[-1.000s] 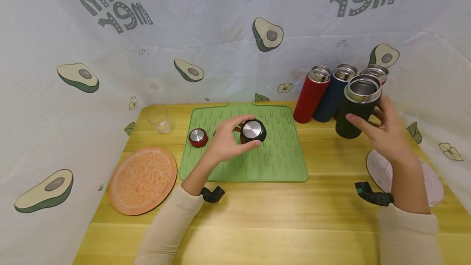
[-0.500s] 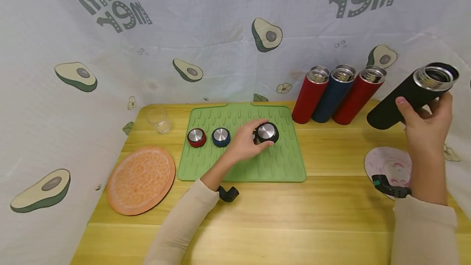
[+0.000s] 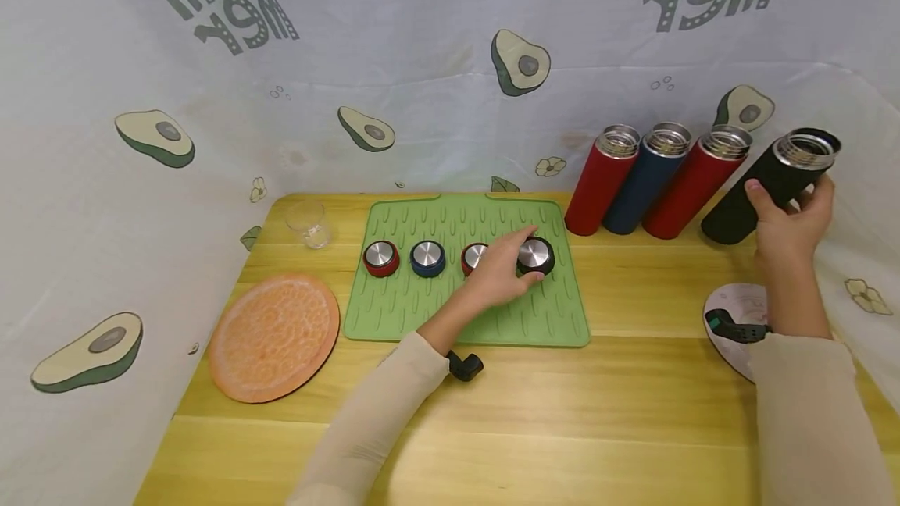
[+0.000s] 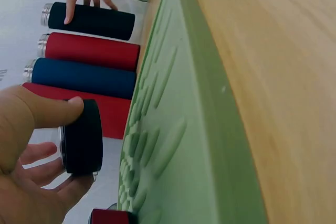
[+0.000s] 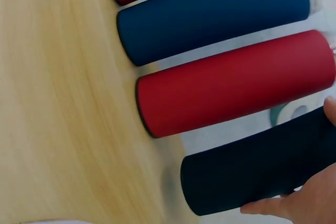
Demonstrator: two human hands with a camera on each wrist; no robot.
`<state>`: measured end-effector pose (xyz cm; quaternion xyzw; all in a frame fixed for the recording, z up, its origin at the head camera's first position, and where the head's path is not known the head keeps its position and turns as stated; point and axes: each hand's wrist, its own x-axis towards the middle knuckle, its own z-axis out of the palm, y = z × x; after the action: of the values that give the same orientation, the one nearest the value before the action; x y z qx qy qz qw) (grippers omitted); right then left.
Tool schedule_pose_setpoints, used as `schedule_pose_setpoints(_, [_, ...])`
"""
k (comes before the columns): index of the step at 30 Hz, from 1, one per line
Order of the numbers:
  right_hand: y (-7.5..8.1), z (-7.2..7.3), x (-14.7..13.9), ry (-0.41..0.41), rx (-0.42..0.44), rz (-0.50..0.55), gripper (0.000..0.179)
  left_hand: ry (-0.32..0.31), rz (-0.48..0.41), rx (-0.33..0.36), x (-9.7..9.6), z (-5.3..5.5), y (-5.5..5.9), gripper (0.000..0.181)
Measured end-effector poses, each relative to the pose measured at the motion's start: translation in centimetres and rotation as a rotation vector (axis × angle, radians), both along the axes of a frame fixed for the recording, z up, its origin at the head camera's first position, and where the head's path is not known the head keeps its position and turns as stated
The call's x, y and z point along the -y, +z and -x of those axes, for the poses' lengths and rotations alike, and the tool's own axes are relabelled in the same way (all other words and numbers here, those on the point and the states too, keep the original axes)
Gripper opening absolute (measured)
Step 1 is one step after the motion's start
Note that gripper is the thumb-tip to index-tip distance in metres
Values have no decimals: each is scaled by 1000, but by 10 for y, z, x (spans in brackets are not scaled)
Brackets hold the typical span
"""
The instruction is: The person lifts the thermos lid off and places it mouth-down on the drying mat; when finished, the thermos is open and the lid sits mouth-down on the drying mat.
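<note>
My left hand (image 3: 498, 272) grips a black bottle lid (image 3: 537, 254) with a steel top, thumb on one side and fingers on the other, over the right part of a green ridged mat (image 3: 394, 311). In the left wrist view a small gap shows between lid and mat. On the mat sit a red lid (image 3: 381, 258), a blue lid (image 3: 427, 258) and a second red lid (image 3: 473, 256), partly hidden by my hand. At the right, my right hand (image 3: 794, 225) grips a lidless black thermos bottle (image 5: 257, 166); whether its base touches the table I cannot tell.
A red bottle (image 3: 598, 194), a blue bottle (image 3: 636, 197) and another red bottle (image 3: 689, 190) stand lidless in a row at the back right. Also on the table: a glass (image 3: 315, 233), an orange round mat (image 3: 274, 338) and a pale round mat (image 3: 724, 299) under my right forearm.
My left hand has carried the black lid rightward across the mat, uncovering the blue and second red lids. The black bottle has moved from before the row to its right end, then slightly lower.
</note>
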<state>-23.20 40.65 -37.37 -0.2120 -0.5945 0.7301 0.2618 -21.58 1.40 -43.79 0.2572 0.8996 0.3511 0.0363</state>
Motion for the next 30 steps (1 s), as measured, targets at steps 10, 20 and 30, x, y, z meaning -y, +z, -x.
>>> schedule_pose_setpoints(10, [-14, 14, -9, -16, 68, 39, 80, -19, 167, -31, -22, -1, -10, 63])
schedule_pose_setpoints(20, [-18, 26, -24, 48, 190, -40, 85, -35, 184, -12, -22, 1, -15, 60])
schedule_pose_setpoints(30, [-11, 14, -20, 89, 242, -104, 89, -45, 126, 46, -10, -5, -11, 76])
